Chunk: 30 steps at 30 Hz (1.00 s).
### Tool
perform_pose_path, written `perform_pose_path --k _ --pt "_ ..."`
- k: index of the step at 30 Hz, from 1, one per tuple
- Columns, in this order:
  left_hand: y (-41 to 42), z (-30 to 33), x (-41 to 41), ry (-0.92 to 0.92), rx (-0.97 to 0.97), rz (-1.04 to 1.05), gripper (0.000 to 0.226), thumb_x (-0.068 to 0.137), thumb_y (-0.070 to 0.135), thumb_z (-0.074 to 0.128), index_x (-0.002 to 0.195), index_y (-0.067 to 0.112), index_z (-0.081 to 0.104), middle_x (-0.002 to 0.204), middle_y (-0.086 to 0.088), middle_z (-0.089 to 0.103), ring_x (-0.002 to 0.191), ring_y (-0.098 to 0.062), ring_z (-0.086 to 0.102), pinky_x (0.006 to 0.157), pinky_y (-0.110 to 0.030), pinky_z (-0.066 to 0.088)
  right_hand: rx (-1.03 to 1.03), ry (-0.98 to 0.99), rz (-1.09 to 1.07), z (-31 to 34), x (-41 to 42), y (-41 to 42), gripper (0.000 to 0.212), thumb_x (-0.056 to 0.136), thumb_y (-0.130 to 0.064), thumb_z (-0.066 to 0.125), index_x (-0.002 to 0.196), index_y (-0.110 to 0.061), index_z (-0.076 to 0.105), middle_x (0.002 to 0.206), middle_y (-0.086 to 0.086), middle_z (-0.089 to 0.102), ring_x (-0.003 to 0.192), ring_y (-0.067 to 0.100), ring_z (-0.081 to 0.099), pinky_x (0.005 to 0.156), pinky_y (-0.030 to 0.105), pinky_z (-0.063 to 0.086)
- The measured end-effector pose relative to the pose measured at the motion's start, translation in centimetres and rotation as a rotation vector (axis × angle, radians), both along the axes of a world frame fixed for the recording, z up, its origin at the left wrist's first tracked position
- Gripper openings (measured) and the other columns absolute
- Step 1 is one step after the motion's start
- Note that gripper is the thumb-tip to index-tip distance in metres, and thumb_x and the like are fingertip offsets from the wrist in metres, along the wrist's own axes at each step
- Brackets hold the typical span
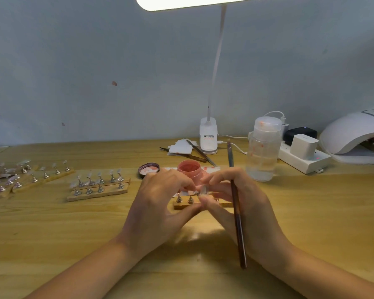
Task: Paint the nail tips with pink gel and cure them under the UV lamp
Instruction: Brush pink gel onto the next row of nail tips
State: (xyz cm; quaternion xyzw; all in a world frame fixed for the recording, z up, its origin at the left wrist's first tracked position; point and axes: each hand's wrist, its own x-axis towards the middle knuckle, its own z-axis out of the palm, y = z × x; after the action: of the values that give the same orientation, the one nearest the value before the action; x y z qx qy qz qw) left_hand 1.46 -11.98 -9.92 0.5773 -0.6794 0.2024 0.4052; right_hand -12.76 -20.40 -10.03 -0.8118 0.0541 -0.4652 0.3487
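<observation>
My left hand [160, 203] and my right hand [235, 203] meet over a small wooden strip [186, 205] carrying metal nail stands. Between their fingertips they pinch a clear nail tip [204, 189]. A long brown brush [238, 216] lies across my right hand, its bristle end pointing away from me. The open jar of pink gel [189, 168] stands just behind my hands, and its dark lid [149, 170] lies to its left. The white UV lamp [354, 134] sits at the far right, with stands visible inside its opening.
Several wooden strips with nail tips on stands [98, 184] lie to the left on the wooden table [73, 234]. A clear bottle [263, 149], a power strip with chargers [304, 152], a desk lamp base [208, 137], tweezers and white cards [181, 147] stand behind.
</observation>
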Motion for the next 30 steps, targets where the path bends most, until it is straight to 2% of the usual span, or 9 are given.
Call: perform_pose_path --k 4,10,15,17,19,22,25,28,30 --pt "0.1 -0.1 0.0 0.016 -0.012 0.006 0.029 0.077 0.039 0.059 0.081 0.011 0.064 0.078 0.005 0.062 0.079 0.005 0.042 0.071 -0.022 0.036 0.030 0.008 0.007 -0.3 0.2 0.5 0.032 0.076 -0.023 0.067 0.093 -0.041 0.046 0.098 -0.023 0.058 0.092 -0.005 0.063 0.073 0.009 0.050" --pt "0.0 -0.1 0.0 0.068 -0.039 -0.002 0.022 0.077 0.034 0.060 0.082 0.013 0.066 0.080 0.013 0.060 0.076 0.003 0.049 0.071 -0.025 0.041 0.064 -0.010 0.010 -0.3 0.3 0.6 0.030 0.075 -0.025 0.065 0.096 -0.035 0.046 0.101 -0.020 0.058 0.093 -0.007 0.062 0.071 0.009 0.050" --pt "0.1 0.3 0.7 0.320 -0.052 -0.040 0.012 0.073 0.027 0.070 0.084 0.021 0.068 0.081 0.015 0.066 0.078 0.001 0.059 0.074 -0.029 0.047 0.100 -0.051 -0.007 0.4 0.2 -0.1 0.016 0.091 -0.034 0.052 0.105 -0.028 0.053 0.099 -0.017 0.065 0.094 -0.002 0.063 0.076 0.014 0.051" --pt "0.1 0.5 1.0 0.441 -0.051 -0.036 0.014 0.072 0.022 0.075 0.083 0.025 0.068 0.082 0.015 0.066 0.077 -0.001 0.060 0.071 -0.019 0.048 0.142 -0.066 -0.035 1.3 0.1 -0.5 0.024 0.093 -0.042 0.036 0.106 -0.031 0.054 0.087 -0.017 0.069 0.081 0.000 0.066 0.071 0.016 0.052" --pt "0.1 0.6 1.1 0.559 -0.043 -0.037 0.012 0.072 0.020 0.070 0.080 0.028 0.068 0.080 0.015 0.067 0.077 -0.004 0.060 0.068 -0.010 0.045 0.233 -0.060 -0.014 2.3 -0.1 -1.0 0.035 0.084 -0.049 0.031 0.104 -0.033 0.054 0.075 -0.009 0.070 0.061 0.005 0.066 0.060 0.015 0.051" --pt "0.0 0.6 1.3 0.655 0.001 -0.021 0.014 0.073 0.016 0.068 0.079 0.028 0.069 0.080 0.013 0.068 0.077 -0.004 0.059 0.066 -0.009 0.044 0.394 -0.022 -0.026 3.6 0.1 -2.0 0.043 0.075 -0.059 0.029 0.097 -0.038 0.059 0.055 0.000 0.064 0.042 0.009 0.056 0.046 0.014 0.047" --pt "-0.1 0.4 1.5 0.672 0.042 -0.017 0.020 0.077 0.007 0.068 0.080 0.027 0.070 0.081 0.014 0.068 0.076 0.000 0.057 0.066 -0.008 0.043 0.422 0.013 -0.087 4.6 1.4 -3.5 0.036 0.082 -0.050 0.034 0.083 -0.034 0.065 0.045 -0.007 0.052 0.043 0.003 0.046 0.043 0.011 0.037" --pt "-0.2 0.3 1.6 0.694 0.081 -0.019 0.018 0.080 0.006 0.065 0.081 0.024 0.071 0.081 0.010 0.067 0.072 -0.001 0.053 0.066 -0.009 0.042 0.340 0.091 -0.123 5.3 3.3 -5.1 0.031 0.092 -0.034 0.044 0.090 -0.016 0.069 0.047 -0.013 0.052 0.046 -0.004 0.049 0.046 0.007 0.037" --pt "-0.2 0.2 1.7 0.694 0.087 -0.014 0.015 0.082 0.006 0.064 0.079 0.020 0.070 0.082 0.008 0.067 0.070 -0.002 0.051 0.066 -0.009 0.041 0.269 0.126 -0.144 5.6 4.4 -5.8 0.024 0.091 -0.029 0.052 0.086 -0.009 0.065 0.054 -0.008 0.054 0.043 -0.004 0.052 0.044 0.007 0.039"
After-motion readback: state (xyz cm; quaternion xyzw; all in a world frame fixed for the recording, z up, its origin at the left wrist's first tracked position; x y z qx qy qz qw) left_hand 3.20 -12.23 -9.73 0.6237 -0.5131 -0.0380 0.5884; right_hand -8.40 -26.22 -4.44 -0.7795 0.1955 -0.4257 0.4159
